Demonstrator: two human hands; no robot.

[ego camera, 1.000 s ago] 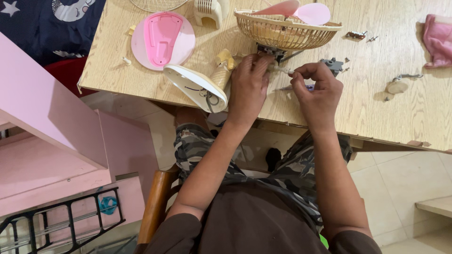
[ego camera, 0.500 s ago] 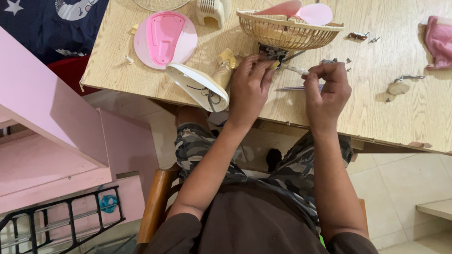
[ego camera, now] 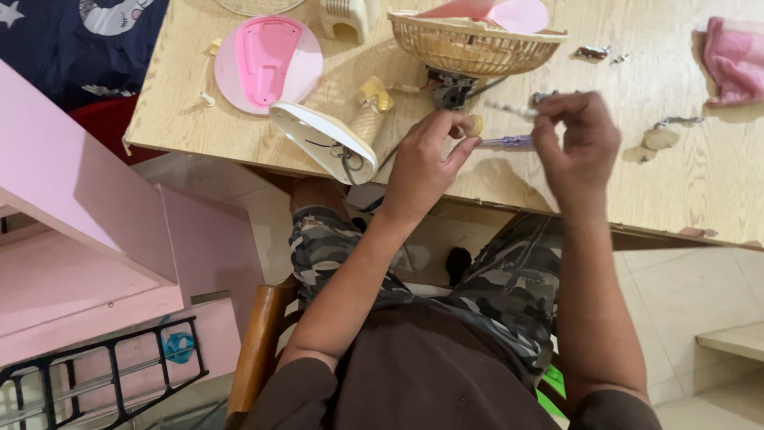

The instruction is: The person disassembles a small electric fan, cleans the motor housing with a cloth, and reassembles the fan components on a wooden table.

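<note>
My left hand (ego camera: 428,155) pinches a small round beige part (ego camera: 474,125) at the front of a wooden table (ego camera: 700,183). My right hand (ego camera: 574,137) is raised just to its right, fingers closed on a thin metal piece (ego camera: 509,108); it is blurred. A screwdriver with a clear handle (ego camera: 508,142) lies on the table between the two hands. Just beyond them sits a beige fan grille (ego camera: 474,44) with a small dark motor (ego camera: 450,89) under it. A white fan housing (ego camera: 322,142) with wires lies left of my left hand.
A pink round base (ego camera: 268,52) lies at the back left of the table. Pink blades (ego camera: 509,13) rest in the grille. A pink cloth (ego camera: 730,60) is at the far right, small screws (ego camera: 597,53) and metal bits (ego camera: 662,137) near it. Pink furniture (ego camera: 87,231) stands left.
My right hand has lifted off the table and moved right and up with the thin metal piece. My left hand stays by the motor, now pinching the small beige part.
</note>
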